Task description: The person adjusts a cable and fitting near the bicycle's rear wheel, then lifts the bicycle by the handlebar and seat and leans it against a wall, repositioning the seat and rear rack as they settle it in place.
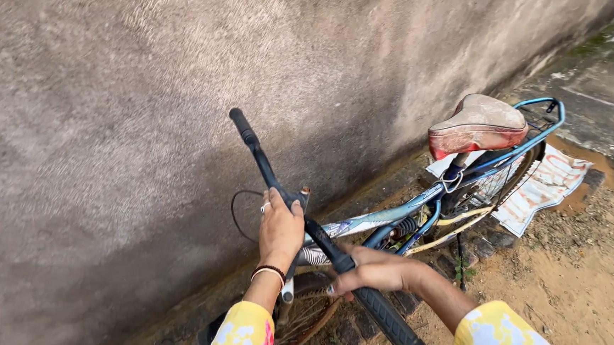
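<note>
1. Wall [139, 97], rough and grey, rises just behind the bicycle [395, 220], which leans against it.
2. Bicycle saddle [476, 125], worn and reddish, sits at the rear of the bicycle, above a printed sack [546, 186] on the ground.
3. Handlebar [310, 229], black, runs across the front of the bicycle.
4. Left hand [280, 227] rests on the bar near its middle, fingers curled over it.
5. Right hand [373, 269] grips the bar by the near grip, fingers wrapped around it.
</note>
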